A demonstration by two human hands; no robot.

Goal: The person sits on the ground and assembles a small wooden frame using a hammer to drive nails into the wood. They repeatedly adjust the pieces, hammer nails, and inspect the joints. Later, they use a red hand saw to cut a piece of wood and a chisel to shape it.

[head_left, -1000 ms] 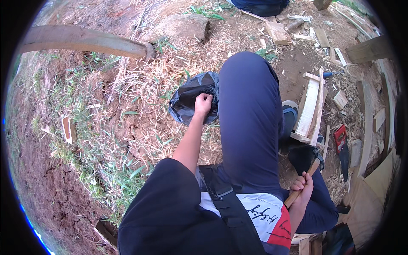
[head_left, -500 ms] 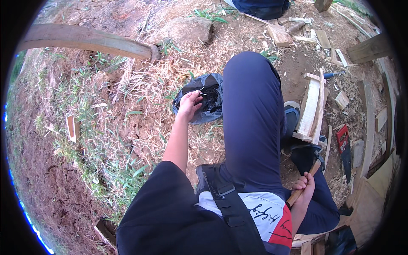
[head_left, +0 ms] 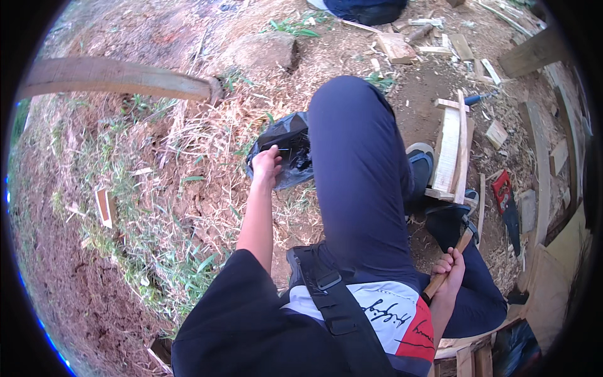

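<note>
My left hand point(head_left: 266, 167) is over the near left rim of a black plastic bag point(head_left: 293, 178), thumb and fingertips pinched on a thin, shiny nail point(head_left: 283, 149). Dark contents inside the bag are hard to make out, and my raised knee covers its right side. Low on the right, my right hand point(head_left: 449, 270) is wrapped round the wooden handle of a hammer point(head_left: 463, 241), whose metal head points away from me. Beyond the hammer lies a piece of joined wooden strips point(head_left: 447, 151), close to my sandalled foot point(head_left: 419, 164).
To the right lies a handsaw point(head_left: 506, 204) with a red handle, beside long wooden boards point(head_left: 537, 169). Wood offcuts point(head_left: 396, 48) and shavings litter the ground ahead. A curved wooden beam point(head_left: 119, 76) crosses the upper left, near a flat rock point(head_left: 260, 53).
My left hand has drawn slightly back toward me and sideways at the bag, the nail still pinched. The view has shifted a little; my right hand keeps its hold on the hammer.
</note>
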